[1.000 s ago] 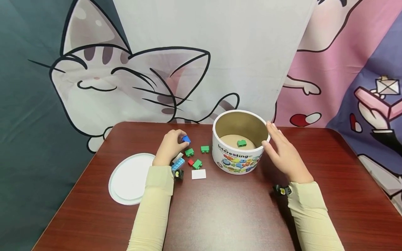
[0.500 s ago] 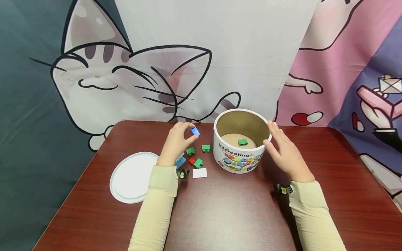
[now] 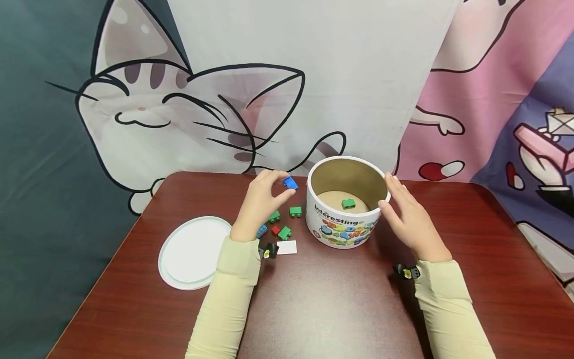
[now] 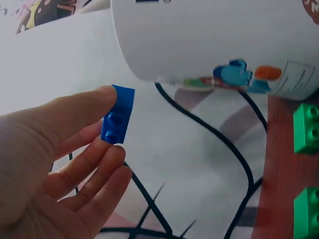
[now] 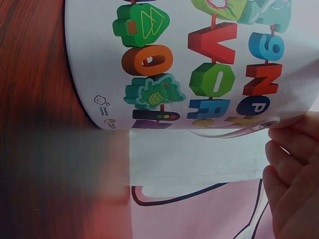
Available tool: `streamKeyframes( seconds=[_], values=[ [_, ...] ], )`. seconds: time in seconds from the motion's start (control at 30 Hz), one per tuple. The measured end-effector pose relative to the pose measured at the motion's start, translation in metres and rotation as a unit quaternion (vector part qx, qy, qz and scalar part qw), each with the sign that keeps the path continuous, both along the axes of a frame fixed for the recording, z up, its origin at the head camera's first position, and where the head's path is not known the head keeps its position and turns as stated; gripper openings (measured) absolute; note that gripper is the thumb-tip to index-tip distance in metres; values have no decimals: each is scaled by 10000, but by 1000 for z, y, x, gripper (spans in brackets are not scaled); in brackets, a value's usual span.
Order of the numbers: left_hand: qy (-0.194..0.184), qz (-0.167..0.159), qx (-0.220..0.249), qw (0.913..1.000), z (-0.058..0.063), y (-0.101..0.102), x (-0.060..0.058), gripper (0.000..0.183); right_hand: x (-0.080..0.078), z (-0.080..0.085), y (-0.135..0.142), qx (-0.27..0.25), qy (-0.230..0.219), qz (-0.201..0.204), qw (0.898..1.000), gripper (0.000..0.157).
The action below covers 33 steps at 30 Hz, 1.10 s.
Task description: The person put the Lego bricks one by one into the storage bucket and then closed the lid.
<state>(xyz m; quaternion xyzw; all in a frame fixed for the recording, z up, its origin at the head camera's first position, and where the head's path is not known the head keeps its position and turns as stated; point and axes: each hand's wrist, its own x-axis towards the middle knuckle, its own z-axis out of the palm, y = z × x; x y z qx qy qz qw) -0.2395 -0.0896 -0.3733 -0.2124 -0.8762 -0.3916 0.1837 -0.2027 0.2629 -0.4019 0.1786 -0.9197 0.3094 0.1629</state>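
Note:
My left hand pinches a blue toy brick between thumb and fingers, raised just left of a white round bucket. Two studs and a sloping face show on this brick in the left wrist view, where the other fingers curl loosely below it. At the bucket's right side my right hand rests with fairly straight fingers, its fingertips and thumb at the rim. The right wrist view shows these fingers against the printed wall. Inside the bucket, a green brick lies on the bottom.
Several loose bricks lie left of the bucket, among them a green brick and a red brick. A light-blue brick is partly hidden by my left wrist. Nearby are a white card and a round white lid.
My left hand has lifted the blue brick off the tabletop and carried it right, toward the bucket. My right hand stays at the rim.

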Motion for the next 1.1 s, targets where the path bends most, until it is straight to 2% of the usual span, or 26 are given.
streamKeyframes(
  seconds=[0.33,0.5,0.6,0.8,0.97,1.1],
  values=[
    [393,-264,377,9982,5,28,5,36,1,0,2,104,33,1,9999,65],
    [556,-369,338,9972,6,38,4,36,0,-2,2,118,122,42,9998,65],
    [521,-469,122,9975,11,46,1,36,-1,-3,1,65,155,48,9998,65],
    [77,-523,-541,9971,20,62,-7,35,-2,-3,1,58,189,58,9998,65],
    [-100,-468,-1082,9930,23,72,-14,34,-4,-2,2,432,524,206,9975,64],
    [-81,-591,-1575,9857,27,79,-19,32,-5,-1,4,765,788,259,9936,64]
  ],
)
